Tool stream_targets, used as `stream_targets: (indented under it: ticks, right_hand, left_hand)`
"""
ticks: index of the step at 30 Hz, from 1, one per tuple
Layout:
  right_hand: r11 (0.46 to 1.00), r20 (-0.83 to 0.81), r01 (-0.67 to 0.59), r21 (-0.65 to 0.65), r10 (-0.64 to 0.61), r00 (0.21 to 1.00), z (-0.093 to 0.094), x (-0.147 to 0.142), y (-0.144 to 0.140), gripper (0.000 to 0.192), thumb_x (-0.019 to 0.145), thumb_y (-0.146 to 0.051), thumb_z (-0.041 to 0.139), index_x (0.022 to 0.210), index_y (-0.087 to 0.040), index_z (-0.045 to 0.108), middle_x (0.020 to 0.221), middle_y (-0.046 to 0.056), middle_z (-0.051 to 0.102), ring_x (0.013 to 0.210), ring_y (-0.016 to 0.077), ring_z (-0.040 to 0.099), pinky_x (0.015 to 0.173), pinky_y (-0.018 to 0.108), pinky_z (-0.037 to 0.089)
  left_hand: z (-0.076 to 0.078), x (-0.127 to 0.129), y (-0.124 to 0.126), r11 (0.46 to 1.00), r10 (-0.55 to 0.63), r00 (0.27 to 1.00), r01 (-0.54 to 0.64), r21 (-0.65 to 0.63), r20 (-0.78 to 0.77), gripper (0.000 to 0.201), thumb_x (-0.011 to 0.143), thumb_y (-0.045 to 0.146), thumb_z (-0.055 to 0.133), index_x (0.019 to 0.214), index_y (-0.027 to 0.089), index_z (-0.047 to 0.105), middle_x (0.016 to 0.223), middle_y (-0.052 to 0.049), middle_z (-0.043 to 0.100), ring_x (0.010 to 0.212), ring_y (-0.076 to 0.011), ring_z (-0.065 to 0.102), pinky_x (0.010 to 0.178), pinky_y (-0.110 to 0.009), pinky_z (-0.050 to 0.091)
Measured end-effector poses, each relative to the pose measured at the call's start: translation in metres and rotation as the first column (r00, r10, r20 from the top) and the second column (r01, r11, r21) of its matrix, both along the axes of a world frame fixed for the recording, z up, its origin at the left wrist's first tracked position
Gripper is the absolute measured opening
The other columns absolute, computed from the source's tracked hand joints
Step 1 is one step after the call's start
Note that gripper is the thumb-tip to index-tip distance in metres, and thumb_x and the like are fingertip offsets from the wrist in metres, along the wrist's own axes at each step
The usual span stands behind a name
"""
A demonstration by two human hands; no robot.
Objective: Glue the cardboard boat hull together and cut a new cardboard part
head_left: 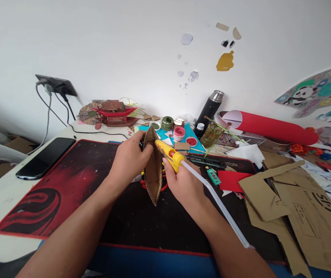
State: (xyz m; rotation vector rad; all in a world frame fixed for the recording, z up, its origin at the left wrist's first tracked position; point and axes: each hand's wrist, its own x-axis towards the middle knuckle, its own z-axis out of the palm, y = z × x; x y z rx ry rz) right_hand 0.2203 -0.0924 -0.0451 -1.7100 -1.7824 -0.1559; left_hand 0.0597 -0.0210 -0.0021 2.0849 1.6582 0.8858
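Between my hands a small boat-shaped cardboard hull (pixel 153 170) is held on end, its hollow inside turned toward the right. My left hand (pixel 132 156) grips its upper left wall, thumb over the rim. A yellow hot glue gun (pixel 168 151) is wrapped in the fingers of my right hand (pixel 184 179), nozzle at the hull's upper inside edge. From the back of the gun a long, bent glue stick (pixel 214 197) runs down over my right forearm. Whether fresh glue is on the cardboard I cannot make out. Behind the hull, something with red loops is partly hidden.
A black and red desk mat (pixel 75 193) lies under my hands. At left rests a phone (pixel 46 159). Paint jars (pixel 168 122), a black flask (pixel 210 110) and a model boat (pixel 115 112) stand along the wall. Cardboard pieces (pixel 307 208) cover the right side.
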Motion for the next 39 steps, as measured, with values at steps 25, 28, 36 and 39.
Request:
stream_targets:
  ticks: [25,28,36,39]
  right_hand:
    - [1.0,0.085,0.021,-0.023,-0.019,0.996,0.0031,-0.0055,-0.0009,0.036,0.11,-0.043,0.045,0.101,-0.017,0.068,0.083,0.01,0.077,0.06,0.0231,0.071,0.054,0.03,0.039]
    - [0.999,0.083,0.017,-0.028,-0.015,0.996,0.003,-0.0056,-0.0007,0.036,0.11,-0.043,0.046,0.103,-0.016,0.069,0.084,0.011,0.078,0.061,0.0234,0.071,0.054,0.03,0.04]
    - [1.0,0.09,0.027,-0.016,-0.025,0.996,0.0014,-0.005,-0.0013,0.039,0.11,-0.045,0.045,0.101,-0.016,0.069,0.082,0.01,0.077,0.059,0.0237,0.071,0.054,0.031,0.04]
    - [1.0,0.087,0.021,-0.012,-0.02,0.996,0.0013,-0.0045,-0.0019,0.04,0.11,-0.047,0.044,0.1,-0.017,0.069,0.08,0.009,0.077,0.058,0.0243,0.071,0.053,0.032,0.04]
  left_hand:
    - [0.0021,0.004,-0.0033,1.0,0.015,0.98,-0.011,0.02,-0.197,0.022,0.097,0.028,0.052,0.115,0.024,0.064,0.104,-0.011,0.08,0.095,-0.0343,0.076,0.07,-0.036,0.047]
    - [0.0014,0.0037,-0.0032,1.0,0.014,0.977,-0.01,0.023,-0.212,0.025,0.097,0.028,0.052,0.119,0.024,0.064,0.106,-0.011,0.08,0.095,-0.0344,0.077,0.07,-0.036,0.048]
    - [0.0013,0.0039,-0.0033,1.0,0.017,0.976,-0.013,0.022,-0.217,0.031,0.098,0.028,0.052,0.126,0.023,0.064,0.109,-0.013,0.08,0.097,-0.0362,0.077,0.071,-0.037,0.049]
    - [0.0018,0.0041,-0.0034,1.0,0.02,0.976,-0.017,0.018,-0.218,0.032,0.097,0.027,0.052,0.126,0.023,0.064,0.11,-0.012,0.081,0.099,-0.0358,0.077,0.072,-0.037,0.05]
